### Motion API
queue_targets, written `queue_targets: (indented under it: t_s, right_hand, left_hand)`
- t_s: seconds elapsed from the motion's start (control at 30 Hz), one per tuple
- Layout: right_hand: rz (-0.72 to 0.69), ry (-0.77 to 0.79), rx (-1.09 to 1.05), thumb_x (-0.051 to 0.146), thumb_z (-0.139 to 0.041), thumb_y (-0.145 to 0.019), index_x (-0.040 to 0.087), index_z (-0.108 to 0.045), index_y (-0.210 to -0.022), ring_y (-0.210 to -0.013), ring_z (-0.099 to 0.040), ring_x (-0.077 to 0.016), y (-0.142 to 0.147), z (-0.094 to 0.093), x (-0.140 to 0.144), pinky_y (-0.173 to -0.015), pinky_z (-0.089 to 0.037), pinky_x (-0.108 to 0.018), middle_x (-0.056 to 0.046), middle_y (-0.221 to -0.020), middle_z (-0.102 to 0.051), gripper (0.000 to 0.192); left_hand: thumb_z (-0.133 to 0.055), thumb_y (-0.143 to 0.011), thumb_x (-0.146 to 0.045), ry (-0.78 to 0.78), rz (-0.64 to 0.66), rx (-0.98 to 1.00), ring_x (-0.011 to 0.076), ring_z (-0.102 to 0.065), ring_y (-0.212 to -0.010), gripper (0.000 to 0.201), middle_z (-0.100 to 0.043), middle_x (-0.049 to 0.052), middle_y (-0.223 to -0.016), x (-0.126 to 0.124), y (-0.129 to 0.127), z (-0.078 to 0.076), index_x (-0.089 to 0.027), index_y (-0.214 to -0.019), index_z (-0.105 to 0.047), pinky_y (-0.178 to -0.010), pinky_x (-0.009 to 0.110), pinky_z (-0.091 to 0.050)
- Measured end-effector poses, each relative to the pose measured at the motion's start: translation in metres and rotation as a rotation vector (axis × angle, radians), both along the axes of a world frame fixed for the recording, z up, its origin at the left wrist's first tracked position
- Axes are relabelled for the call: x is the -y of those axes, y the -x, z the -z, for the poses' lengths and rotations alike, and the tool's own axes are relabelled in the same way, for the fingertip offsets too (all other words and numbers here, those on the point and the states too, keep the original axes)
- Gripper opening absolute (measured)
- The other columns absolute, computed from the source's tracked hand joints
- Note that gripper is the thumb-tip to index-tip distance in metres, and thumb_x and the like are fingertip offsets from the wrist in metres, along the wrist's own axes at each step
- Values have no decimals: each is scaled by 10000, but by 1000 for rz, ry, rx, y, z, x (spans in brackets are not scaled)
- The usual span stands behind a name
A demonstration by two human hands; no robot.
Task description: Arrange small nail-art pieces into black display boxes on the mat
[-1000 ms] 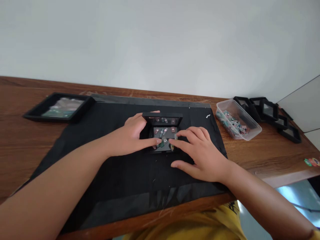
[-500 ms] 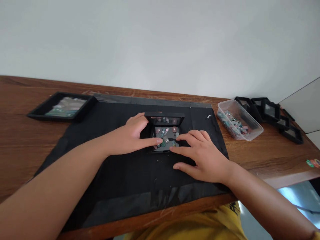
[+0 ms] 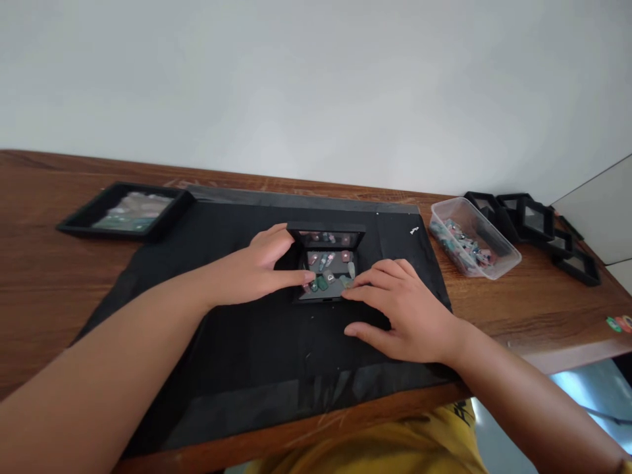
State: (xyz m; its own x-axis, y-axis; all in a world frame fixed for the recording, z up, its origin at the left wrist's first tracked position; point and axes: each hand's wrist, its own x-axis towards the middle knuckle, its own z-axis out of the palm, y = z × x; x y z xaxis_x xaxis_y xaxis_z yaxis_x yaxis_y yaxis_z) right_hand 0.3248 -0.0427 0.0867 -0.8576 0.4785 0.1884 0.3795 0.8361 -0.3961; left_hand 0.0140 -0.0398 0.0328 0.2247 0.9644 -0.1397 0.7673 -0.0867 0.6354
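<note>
A small black display case (image 3: 326, 266) lies open on a black mat (image 3: 237, 329), its lid raised at the back. Inside it sit several small green and pink stones (image 3: 323, 283). My left hand (image 3: 257, 266) rests against the case's left side, with the index fingertip on the stones at the front left. My right hand (image 3: 402, 309) lies flat on the mat to the right, its fingertips touching the stones at the case's front right corner. Neither hand closes around anything.
The mat covers the middle of a wooden table (image 3: 518, 309). A black framed tray (image 3: 126, 209) sits at the back left. A clear plastic tub (image 3: 474, 245) of small stones stands at the right, with several empty black frames (image 3: 538, 227) behind it. Small coloured bits (image 3: 618, 322) lie at the far right edge.
My right hand's fingers have drawn slightly back toward the case's front right corner. The left hand stays in place.
</note>
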Motion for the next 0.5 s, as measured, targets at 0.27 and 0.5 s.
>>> queue_targets:
  t_s: [0.27,0.5]
  right_hand:
    - [-26,21,30,510,-643,-1053,166,-745,-1301,-1199,-628,-269,2,2,1,-1004,-439,-425,-117,-1329,-758,437]
    - [-9,-81,56,529,-591,-1075,150,-709,-1383,-1322,-583,-309,2,5,2,-1074,-442,-464,-146,-1453,-699,503]
  left_hand:
    - [-614,-837,-817,-44,17,-10,413,-496,-1380,849,-579,114,-1493,0,-5,-1,-318,-1523,-572,-1190,662,-382]
    - [-606,-838,-793,-24,3,-10,399,-513,-1349,823,-592,117,-1426,0,-10,-6,-299,-1496,-593,-1175,637,-406]
